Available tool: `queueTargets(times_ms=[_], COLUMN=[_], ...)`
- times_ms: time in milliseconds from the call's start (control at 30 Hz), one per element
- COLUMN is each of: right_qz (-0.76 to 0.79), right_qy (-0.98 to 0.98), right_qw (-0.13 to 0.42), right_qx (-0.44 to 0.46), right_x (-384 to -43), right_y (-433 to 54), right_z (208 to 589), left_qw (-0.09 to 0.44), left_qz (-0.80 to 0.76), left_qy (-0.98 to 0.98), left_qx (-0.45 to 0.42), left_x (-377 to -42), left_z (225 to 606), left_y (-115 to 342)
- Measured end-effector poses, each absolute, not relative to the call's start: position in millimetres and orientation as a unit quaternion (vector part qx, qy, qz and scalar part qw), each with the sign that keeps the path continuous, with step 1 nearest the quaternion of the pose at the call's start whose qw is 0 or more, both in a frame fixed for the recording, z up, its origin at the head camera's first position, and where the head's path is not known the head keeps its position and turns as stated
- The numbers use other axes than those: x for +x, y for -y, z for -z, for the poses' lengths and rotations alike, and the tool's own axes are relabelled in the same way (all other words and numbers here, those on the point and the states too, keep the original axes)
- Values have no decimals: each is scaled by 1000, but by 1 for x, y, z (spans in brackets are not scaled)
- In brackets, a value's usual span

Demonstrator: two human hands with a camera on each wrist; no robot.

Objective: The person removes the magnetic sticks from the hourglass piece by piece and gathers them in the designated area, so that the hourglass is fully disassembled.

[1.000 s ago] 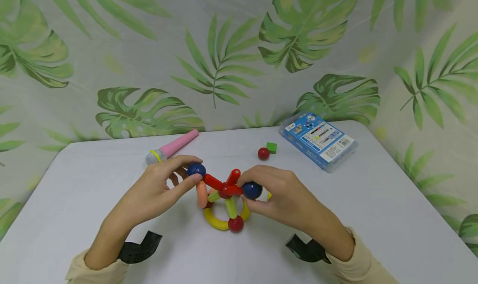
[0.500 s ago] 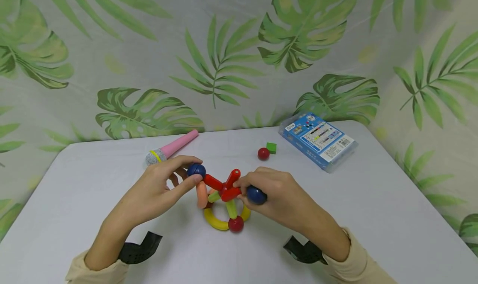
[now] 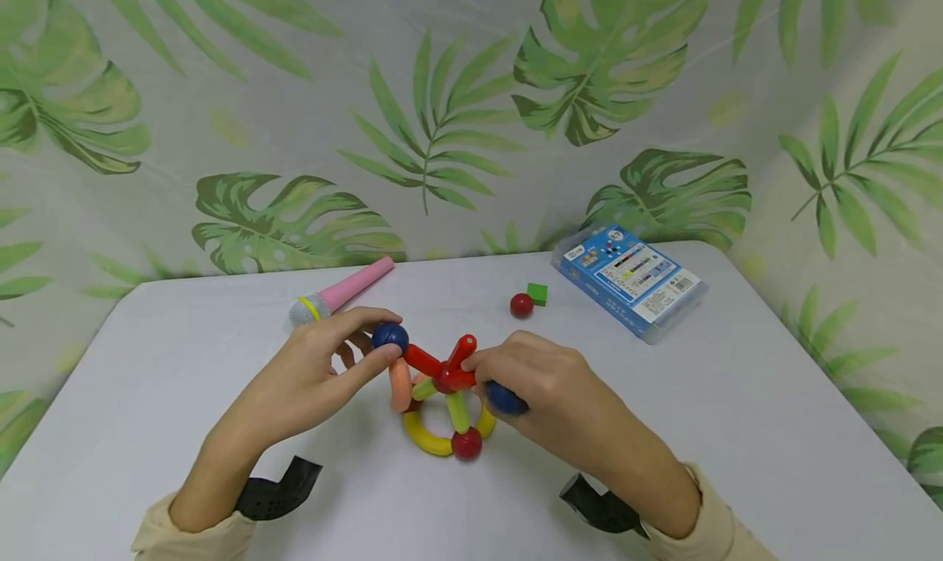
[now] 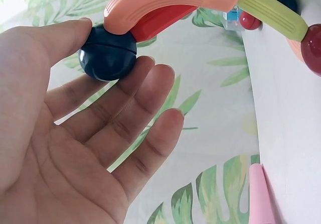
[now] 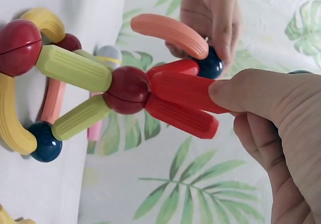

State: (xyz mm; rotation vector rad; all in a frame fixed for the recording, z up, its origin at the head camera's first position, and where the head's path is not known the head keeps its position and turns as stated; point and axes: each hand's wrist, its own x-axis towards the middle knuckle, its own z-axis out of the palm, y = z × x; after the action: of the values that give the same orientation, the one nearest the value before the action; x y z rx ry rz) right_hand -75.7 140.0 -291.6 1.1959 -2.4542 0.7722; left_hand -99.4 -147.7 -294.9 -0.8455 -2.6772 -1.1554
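A construction of magnetic rods and balls stands on the table. Its central red ball (image 5: pixel 128 90) joins lime rods (image 5: pixel 75 68) below to several red rods (image 5: pixel 183 117) above. In the head view, my left hand (image 3: pixel 317 377) pinches a blue ball (image 4: pixel 108 53) at the end of one red rod, its other fingers spread loosely. From that ball hangs a curved orange rod (image 3: pixel 400 385). On the other side, my right hand (image 3: pixel 548 389) pinches another red rod (image 5: pixel 185 91) between thumb and index finger. A second blue ball (image 3: pixel 506 398) sits partly hidden under that hand.
The base is a ring of curved yellow rods (image 3: pixel 426 436) with a red ball (image 3: pixel 466 444) at the front. Behind lie a pink toy microphone (image 3: pixel 357 284), a loose red ball (image 3: pixel 521 305), a green block (image 3: pixel 537 294) and a blue boxed set (image 3: pixel 629 282).
My right hand has shifted its fingers from around the blue ball onto the red rod, and that ball has dropped lower under the hand. My left hand keeps its pinch.
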Motion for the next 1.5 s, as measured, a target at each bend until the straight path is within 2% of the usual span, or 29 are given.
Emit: queueTargets(times_ms=[467,667,933,1033,1167,1500], right_qz=[-268,-298,-353,-357,-374,-398], right_qy=[835,836,877,883,883,886], right_qw=[165,174,56,43,49,113], right_qx=[451,426,321,301,278,210], right_x=[-71,-77,-83,-91,-107,-159], right_y=[-127,-130,-147,-156,-171,-206], right_z=[302,303,296,296,300,331], left_qw=[55,54,51,52,53,49], left_qz=[380,378,377,376,376,374], left_qy=[879,881,883,883,883,885], left_qx=[-283,-279,-276,-275,-275,-272], left_x=[-99,-99,-100,-100,-100,-100], left_z=[295,296,296,295,295,295], left_y=[147,148,148,148,148,148])
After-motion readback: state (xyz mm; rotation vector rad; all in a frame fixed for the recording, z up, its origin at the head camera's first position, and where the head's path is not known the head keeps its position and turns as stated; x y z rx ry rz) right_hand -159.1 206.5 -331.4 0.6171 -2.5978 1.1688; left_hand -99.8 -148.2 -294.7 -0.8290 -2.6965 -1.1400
